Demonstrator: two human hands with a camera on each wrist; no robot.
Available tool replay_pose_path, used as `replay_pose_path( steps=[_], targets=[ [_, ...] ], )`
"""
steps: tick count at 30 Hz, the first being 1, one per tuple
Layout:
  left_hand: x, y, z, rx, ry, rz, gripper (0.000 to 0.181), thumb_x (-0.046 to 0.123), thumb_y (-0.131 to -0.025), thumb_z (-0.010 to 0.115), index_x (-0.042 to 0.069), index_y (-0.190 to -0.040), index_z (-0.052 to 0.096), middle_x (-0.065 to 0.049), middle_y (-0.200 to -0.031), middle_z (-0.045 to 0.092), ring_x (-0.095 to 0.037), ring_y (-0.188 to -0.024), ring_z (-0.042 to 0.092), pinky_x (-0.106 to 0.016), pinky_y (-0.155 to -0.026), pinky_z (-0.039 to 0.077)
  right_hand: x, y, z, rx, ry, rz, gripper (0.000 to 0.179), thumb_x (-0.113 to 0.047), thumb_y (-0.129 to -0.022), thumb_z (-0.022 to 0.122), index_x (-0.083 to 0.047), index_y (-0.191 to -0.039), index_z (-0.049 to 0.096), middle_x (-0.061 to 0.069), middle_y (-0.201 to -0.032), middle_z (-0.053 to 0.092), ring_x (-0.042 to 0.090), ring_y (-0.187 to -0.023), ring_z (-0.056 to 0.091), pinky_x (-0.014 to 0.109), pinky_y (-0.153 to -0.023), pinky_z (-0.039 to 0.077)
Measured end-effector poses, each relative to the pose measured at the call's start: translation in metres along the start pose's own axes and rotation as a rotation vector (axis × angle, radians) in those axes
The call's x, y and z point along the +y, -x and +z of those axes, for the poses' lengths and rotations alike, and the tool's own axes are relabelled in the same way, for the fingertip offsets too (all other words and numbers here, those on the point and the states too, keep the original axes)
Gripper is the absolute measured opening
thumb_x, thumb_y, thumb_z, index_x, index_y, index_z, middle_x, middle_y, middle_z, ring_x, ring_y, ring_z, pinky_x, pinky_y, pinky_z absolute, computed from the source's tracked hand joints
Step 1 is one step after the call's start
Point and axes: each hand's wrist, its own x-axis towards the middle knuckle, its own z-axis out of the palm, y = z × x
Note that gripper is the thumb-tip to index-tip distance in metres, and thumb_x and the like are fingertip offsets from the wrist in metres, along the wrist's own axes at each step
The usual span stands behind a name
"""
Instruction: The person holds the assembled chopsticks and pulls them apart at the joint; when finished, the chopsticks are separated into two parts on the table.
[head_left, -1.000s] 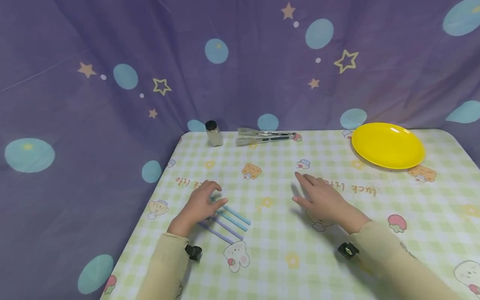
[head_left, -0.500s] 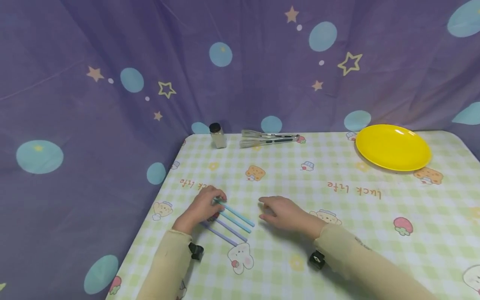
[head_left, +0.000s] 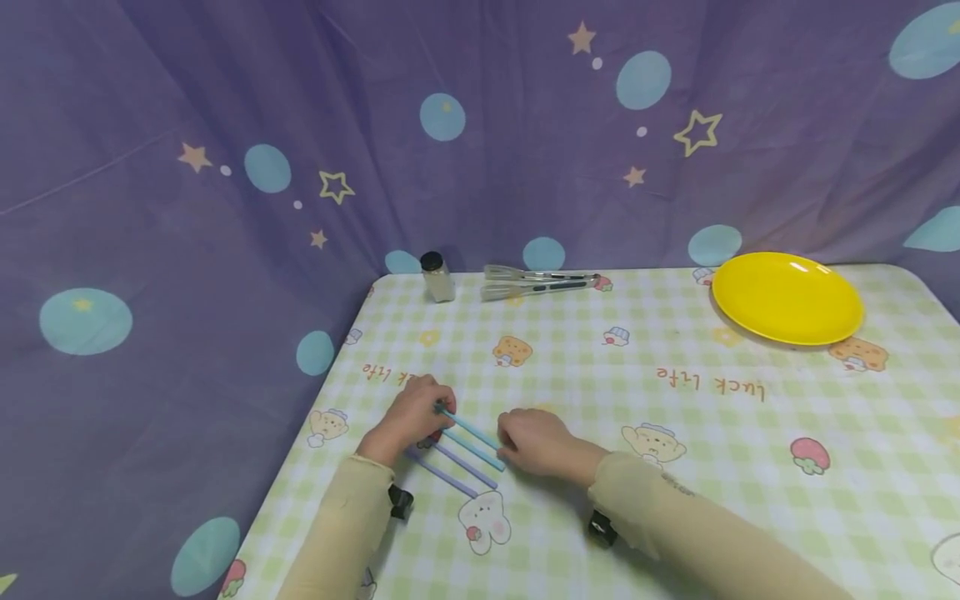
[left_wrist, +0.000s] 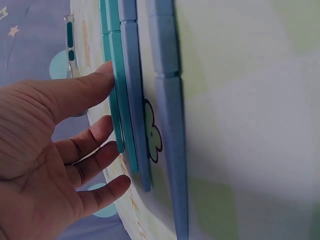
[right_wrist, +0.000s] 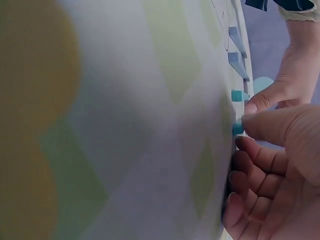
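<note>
Two teal chopsticks and two blue-purple chopsticks lie side by side on the checked tablecloth, left of the middle in the head view. My left hand (head_left: 416,412) pinches the farthest teal chopstick (head_left: 472,428) near its thin end; in the left wrist view the thumb rests against it and the lower fingers are loosely bent. At its thick end, my right hand (head_left: 540,446) has thumb and forefinger on the same chopstick, other fingers curled. The second teal chopstick (head_left: 474,450) lies just nearer, followed by the blue-purple chopsticks (left_wrist: 170,115), which neither hand holds.
A clear shaker with a black lid (head_left: 437,279) stands at the far left of the table. Beside it lie metal tongs (head_left: 540,285). A yellow plate (head_left: 787,298) sits at the far right. Behind the table hangs a purple curtain (head_left: 510,150).
My right hand has come left and nearer across the cloth to the chopsticks' thick ends. The left hand's thumb and fingers have closed on the farthest teal chopstick.
</note>
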Motion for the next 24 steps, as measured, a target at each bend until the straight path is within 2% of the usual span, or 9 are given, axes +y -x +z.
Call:
replay_pose_path(
  steps=[9, 14, 20, 24],
  targets=[
    [0.005, -0.001, 0.002, -0.014, -0.114, 0.022, 0.018, 0.019, -0.081, 0.079, 0.02, -0.079, 0.062, 0.001, -0.084, 0.047, -0.022, -0.087, 0.043, -0.04, -0.074, 0.041, -0.003, 0.0, 0.005, 0.093, 0.042, 0.004, 0.01, -0.008, -0.081, 0.068, -0.011, -0.075, 0.06, -0.002, -0.065, 0.056, 0.014, -0.06, 0.054, 0.031, -0.06, 0.047],
    [0.006, -0.003, 0.002, -0.014, -0.147, 0.057, 0.019, 0.022, -0.083, 0.077, 0.02, -0.08, 0.058, 0.004, -0.082, 0.043, -0.019, -0.083, 0.041, -0.037, -0.072, 0.039, -0.002, 0.004, 0.002, 0.109, 0.036, 0.029, 0.01, -0.007, -0.084, 0.066, -0.009, -0.076, 0.059, -0.001, -0.065, 0.054, 0.017, -0.06, 0.054, 0.032, -0.06, 0.048],
    [0.012, -0.007, 0.003, 0.074, -0.121, 0.129, 0.023, 0.023, -0.082, 0.077, 0.018, -0.081, 0.054, 0.007, -0.077, 0.048, -0.016, -0.077, 0.045, -0.035, -0.072, 0.04, 0.007, 0.011, -0.002, 0.181, 0.013, 0.056, 0.015, -0.007, -0.087, 0.064, -0.01, -0.076, 0.055, -0.002, -0.062, 0.05, 0.015, -0.056, 0.051, 0.032, -0.057, 0.046],
    [0.023, -0.01, 0.003, 0.126, -0.078, 0.165, 0.025, 0.023, -0.082, 0.077, 0.017, -0.081, 0.053, 0.008, -0.074, 0.052, -0.014, -0.071, 0.048, -0.035, -0.07, 0.041, 0.016, 0.017, -0.007, 0.186, -0.038, 0.077, 0.01, -0.01, -0.089, 0.065, -0.011, -0.082, 0.058, -0.004, -0.067, 0.053, 0.012, -0.06, 0.051, 0.03, -0.06, 0.045]
  ],
)
